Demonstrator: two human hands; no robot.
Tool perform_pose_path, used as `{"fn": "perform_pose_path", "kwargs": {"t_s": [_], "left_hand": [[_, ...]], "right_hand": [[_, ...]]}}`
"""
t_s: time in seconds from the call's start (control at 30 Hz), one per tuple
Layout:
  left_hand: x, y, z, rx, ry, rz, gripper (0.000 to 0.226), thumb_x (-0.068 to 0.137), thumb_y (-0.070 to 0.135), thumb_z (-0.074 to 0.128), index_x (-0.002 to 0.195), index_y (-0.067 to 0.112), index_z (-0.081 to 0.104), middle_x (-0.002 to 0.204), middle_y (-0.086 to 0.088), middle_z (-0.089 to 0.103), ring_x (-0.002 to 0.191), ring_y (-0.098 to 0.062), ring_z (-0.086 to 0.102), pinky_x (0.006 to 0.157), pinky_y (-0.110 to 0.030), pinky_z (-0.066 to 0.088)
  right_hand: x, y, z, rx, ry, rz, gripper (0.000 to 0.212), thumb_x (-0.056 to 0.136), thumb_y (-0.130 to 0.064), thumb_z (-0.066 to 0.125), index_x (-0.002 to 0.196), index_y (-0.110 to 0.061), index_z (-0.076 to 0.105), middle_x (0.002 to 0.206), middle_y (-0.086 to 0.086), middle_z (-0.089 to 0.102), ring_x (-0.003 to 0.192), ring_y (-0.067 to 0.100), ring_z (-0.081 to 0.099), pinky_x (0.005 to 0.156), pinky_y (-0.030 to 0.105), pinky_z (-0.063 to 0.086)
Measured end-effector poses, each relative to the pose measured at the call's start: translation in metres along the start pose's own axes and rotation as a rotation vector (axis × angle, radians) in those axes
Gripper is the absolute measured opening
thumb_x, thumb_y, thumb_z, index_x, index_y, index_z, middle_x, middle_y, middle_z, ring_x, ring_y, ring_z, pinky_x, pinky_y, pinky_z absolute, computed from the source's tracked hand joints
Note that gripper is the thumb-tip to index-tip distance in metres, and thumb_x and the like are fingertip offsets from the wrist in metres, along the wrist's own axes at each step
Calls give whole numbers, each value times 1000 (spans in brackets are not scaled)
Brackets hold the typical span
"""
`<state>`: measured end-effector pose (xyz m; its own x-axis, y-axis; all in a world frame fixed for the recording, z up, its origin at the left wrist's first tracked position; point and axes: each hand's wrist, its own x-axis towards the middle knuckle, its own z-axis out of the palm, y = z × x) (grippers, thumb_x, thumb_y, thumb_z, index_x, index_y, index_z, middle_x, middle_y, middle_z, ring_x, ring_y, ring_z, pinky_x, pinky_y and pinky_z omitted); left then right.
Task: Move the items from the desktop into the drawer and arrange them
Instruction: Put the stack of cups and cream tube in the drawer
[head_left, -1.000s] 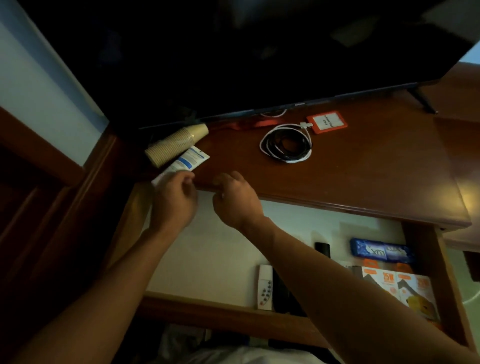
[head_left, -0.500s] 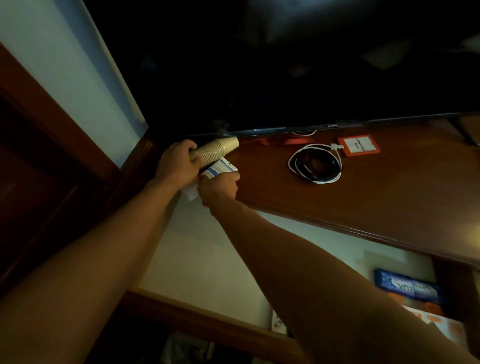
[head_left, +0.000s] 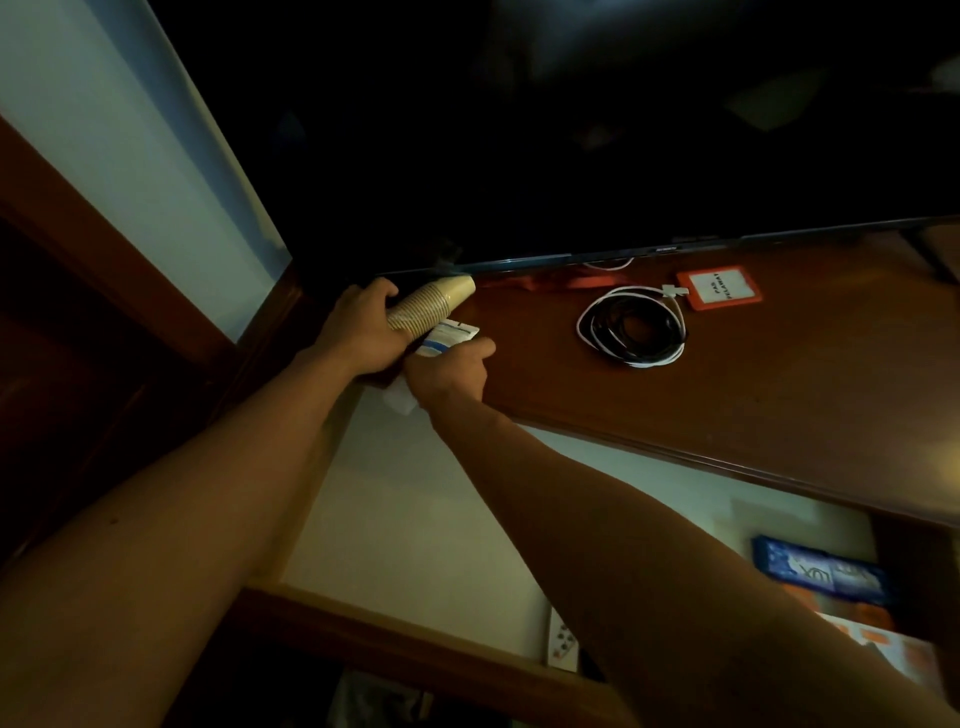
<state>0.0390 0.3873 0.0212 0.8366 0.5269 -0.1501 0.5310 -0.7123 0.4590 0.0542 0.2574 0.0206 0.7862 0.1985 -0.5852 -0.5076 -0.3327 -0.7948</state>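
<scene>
My left hand (head_left: 358, 332) grips a stack of tan paper cups (head_left: 434, 306) lying sideways at the desktop's (head_left: 753, 395) left corner. Right beside it, my right hand (head_left: 449, 371) holds a white and blue tube (head_left: 447, 336) whose lower end sticks out below the fist. A coiled black and white cable (head_left: 631, 330) and an orange card holder (head_left: 719, 288) with a red lanyard (head_left: 545, 283) lie on the wooden desktop. Below, the open drawer (head_left: 415, 525) shows its pale bottom.
A dark TV screen (head_left: 623, 130) stands along the back of the desktop. In the drawer's right part lie a blue box (head_left: 826, 571), orange and white packets (head_left: 893, 644) and a white remote (head_left: 562, 636). A wooden wall panel (head_left: 104, 270) rises at left.
My left hand went from the tube to the cup stack and took hold of it. My right hand moved left and took the tube. The view has tilted up and left.
</scene>
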Motion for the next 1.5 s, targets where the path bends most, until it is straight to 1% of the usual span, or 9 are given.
{"fn": "perform_pose_path", "kwargs": {"t_s": [0.17,0.37,0.57,0.73,0.97,1.1,1.23,1.37,1.5], "left_hand": [[-3,7,6,7,2,11,57,78,48,76,123,22,52,115,-9,62,95,-29,64,80,-44,58],[-15,30,13,54,36,-52,54,76,44,81,114,19,52,109,-12,65,91,-31,66,75,-44,59],[-62,55,42,-121,19,-97,65,84,42,74,139,29,42,126,-11,60,87,-21,59,53,-24,42],[-116,65,63,-312,-26,-63,68,89,41,70,147,32,35,134,-7,56,94,-18,60,56,-21,46],[-191,66,87,-414,-101,-32,56,91,36,69,138,29,40,113,5,57,75,-2,60,46,-11,47],[-208,51,112,-370,-186,-57,52,90,37,69,132,31,39,111,4,57,77,-6,63,54,-23,57],[-211,37,139,-249,-308,-84,57,88,40,68,132,31,35,120,0,58,88,-14,64,68,-35,61],[-213,33,158,-193,-393,-118,55,88,39,67,130,27,34,124,-5,56,94,-18,60,71,-30,54],[-214,30,170,-184,-430,-164,52,86,40,69,124,29,35,119,-7,57,96,-22,60,79,-39,57]], "right_hand": [[6,11,-47,-57,-6,-5,71,86,-16,74,136,-17,25,123,14,58,109,34,65,86,50,59],[7,24,-84,-36,-158,-106,66,92,-17,64,148,-30,33,129,10,56,107,31,64,81,53,60],[-11,54,-126,8,-240,-133,53,100,-11,52,148,-31,43,146,11,46,117,32,59,86,47,59],[-34,88,-162,-18,-226,-242,49,99,-11,56,143,-31,51,140,11,54,104,21,68,68,23,57],[-58,146,-193,-214,-219,-258,49,93,-18,66,136,-38,57,121,1,57,91,17,72,79,33,62],[-59,173,-194,-415,-209,-231,51,90,-23,67,135,-43,55,113,-3,56,92,17,68,74,28,61],[-56,185,-190,-481,-227,-166,54,94,-13,64,142,-32,49,113,-9,54,84,6,61,58,13,51],[-50,193,-182,-631,-248,-144,55,91,-16,68,140,-32,48,131,7,56,106,20,63,80,28,58],[-43,197,-174,-721,-285,-110,55,88,-15,70,137,-28,48,130,8,60,103,23,65,84,34,58]]}}
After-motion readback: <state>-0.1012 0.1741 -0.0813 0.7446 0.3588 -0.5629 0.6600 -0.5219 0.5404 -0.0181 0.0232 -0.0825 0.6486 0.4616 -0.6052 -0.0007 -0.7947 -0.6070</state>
